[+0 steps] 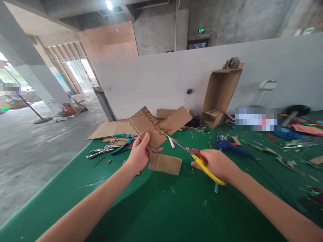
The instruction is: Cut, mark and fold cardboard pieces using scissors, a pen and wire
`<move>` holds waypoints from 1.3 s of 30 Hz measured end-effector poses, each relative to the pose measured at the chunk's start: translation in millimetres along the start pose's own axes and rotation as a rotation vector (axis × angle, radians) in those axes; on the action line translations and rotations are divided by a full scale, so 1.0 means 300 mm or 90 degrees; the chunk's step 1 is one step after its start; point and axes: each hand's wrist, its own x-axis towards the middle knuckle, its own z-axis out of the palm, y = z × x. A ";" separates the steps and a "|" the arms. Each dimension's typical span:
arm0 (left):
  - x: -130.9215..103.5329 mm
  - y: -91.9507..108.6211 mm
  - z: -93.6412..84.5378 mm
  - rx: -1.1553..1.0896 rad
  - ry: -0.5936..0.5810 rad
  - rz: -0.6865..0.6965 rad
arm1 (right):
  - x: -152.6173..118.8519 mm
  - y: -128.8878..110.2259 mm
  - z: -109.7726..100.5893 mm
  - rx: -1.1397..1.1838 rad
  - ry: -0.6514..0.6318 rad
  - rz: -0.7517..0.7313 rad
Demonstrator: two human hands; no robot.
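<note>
The work in hand looks like trimming: the left hand grips the cardboard piece between thumb and fingers, raised over the green bench, and the right hand is closed around the handles of the yellow-and-red scissors, whose tips reach in from the right to the lower edge of the cardboard piece. The blades look almost together. As I judge it, the cut calls for the left hand to hold the cardboard piece steady and the right hand to line up the blades before squeezing.

Several points are unclear. The tips are too small to show whether they have bitten in or only meet the edge. A 2nd strip slants up to the right of the cardboard piece; whether the 2 are joined, I can't tell. Just below it is a flap, perhaps hanging, perhaps lying flat. The fingers behind the cardboard piece are mostly hidden. To its left, the teal-handled pliers are partly covered by the left hand. Far to its right, a pixelated patch masks some items.
</note>
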 end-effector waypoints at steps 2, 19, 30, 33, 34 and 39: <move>0.011 0.026 -0.005 0.009 0.024 0.021 | 0.001 0.002 -0.006 -0.003 -0.016 -0.001; 0.056 0.273 -0.085 0.462 -0.153 0.186 | 0.005 0.113 -0.088 0.252 -0.117 -0.054; 0.028 0.268 -0.052 0.579 -0.212 0.227 | -0.001 0.011 -0.070 0.184 -0.160 -0.031; 0.031 0.267 -0.056 0.577 -0.207 0.229 | 0.000 0.016 -0.061 0.177 -0.153 -0.036; 0.032 0.266 -0.057 0.575 -0.206 0.228 | 0.000 0.016 -0.059 0.175 -0.153 -0.039; 0.035 0.261 -0.062 0.561 -0.207 0.210 | 0.000 0.006 -0.062 0.173 -0.149 -0.023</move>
